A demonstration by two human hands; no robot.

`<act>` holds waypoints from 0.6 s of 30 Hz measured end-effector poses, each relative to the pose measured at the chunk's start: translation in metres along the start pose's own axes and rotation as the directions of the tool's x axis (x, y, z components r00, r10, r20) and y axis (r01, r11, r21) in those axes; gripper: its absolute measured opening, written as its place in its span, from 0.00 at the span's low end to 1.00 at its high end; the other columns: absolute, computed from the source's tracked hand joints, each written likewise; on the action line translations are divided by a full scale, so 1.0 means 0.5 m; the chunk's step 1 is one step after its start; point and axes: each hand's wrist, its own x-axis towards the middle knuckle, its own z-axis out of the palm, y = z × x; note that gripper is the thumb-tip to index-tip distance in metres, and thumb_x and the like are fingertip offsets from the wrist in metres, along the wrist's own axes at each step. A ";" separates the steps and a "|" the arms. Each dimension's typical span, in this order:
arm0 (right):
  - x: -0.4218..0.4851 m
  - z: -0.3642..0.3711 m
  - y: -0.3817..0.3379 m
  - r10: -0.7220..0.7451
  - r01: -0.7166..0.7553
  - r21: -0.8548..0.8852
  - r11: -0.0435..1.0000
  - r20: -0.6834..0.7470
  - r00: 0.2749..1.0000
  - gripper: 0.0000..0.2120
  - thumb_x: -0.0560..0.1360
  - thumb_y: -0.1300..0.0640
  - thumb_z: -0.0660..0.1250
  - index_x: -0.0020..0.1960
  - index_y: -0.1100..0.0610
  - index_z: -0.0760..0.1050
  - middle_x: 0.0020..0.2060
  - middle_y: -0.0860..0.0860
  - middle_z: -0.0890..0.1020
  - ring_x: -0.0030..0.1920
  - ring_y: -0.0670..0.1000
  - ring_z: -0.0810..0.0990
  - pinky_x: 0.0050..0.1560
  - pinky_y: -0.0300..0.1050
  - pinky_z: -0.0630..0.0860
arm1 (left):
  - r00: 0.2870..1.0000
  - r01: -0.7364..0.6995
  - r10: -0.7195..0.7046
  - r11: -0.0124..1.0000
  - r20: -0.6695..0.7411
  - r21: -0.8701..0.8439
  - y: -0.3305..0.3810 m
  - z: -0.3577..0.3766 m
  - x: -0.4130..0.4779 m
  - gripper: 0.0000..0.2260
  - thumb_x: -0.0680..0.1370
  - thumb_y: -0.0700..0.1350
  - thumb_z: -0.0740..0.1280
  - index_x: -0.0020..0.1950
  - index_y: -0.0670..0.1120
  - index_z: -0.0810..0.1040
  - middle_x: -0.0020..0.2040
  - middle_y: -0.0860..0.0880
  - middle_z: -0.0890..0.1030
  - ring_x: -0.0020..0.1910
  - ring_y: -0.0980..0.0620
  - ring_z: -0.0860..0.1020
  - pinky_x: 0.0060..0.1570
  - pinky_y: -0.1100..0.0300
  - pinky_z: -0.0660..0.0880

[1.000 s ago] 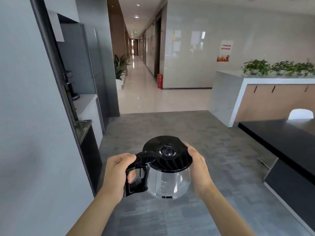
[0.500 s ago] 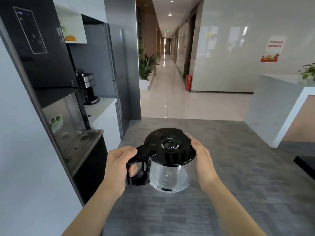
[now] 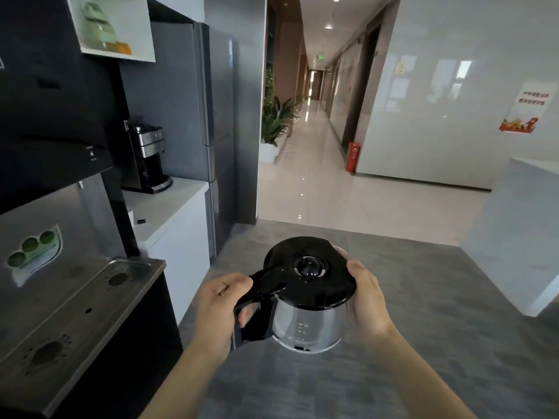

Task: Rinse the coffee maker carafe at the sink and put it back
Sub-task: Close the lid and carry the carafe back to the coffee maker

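Brought nearer the steel coffee maker (image 3: 148, 158), the fragile, seemingly light black-lidded glass carafe (image 3: 305, 326) is gripped at its handle (image 3: 258, 320) by the left hand (image 3: 219, 303) and cupped by the right hand (image 3: 367, 300).

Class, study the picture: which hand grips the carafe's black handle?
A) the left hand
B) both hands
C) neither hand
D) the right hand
A: the left hand curls round the handle of the carafe, while the right hand cups its opposite side.
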 end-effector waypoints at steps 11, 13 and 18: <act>0.454 0.139 0.034 -0.036 0.039 -0.038 0.999 0.068 0.997 0.19 0.84 0.57 0.54 0.67 0.55 0.81 0.61 0.47 0.86 0.66 0.46 0.81 0.70 0.43 0.72 | 0.991 -0.005 0.015 0.997 -0.133 0.077 -0.069 -0.081 0.423 0.18 0.72 0.42 0.65 0.24 0.37 0.67 0.18 0.46 0.65 0.19 0.50 0.62 0.24 0.62 0.62; 0.540 0.167 0.055 -0.040 0.043 -0.023 0.999 0.104 0.994 0.21 0.81 0.51 0.57 0.67 0.55 0.80 0.62 0.48 0.86 0.67 0.47 0.80 0.73 0.47 0.71 | 0.986 -0.002 0.015 0.997 -0.164 0.079 -0.087 -0.103 0.499 0.17 0.71 0.42 0.65 0.25 0.35 0.68 0.18 0.46 0.65 0.18 0.50 0.62 0.23 0.62 0.62; 0.770 0.236 0.112 -0.074 0.079 -0.016 0.997 0.198 0.977 0.22 0.81 0.53 0.54 0.68 0.54 0.80 0.62 0.47 0.86 0.68 0.46 0.80 0.74 0.48 0.70 | 0.970 -0.005 0.024 0.997 -0.243 0.078 -0.135 -0.154 0.700 0.18 0.73 0.40 0.65 0.25 0.33 0.66 0.17 0.47 0.64 0.17 0.51 0.61 0.22 0.64 0.60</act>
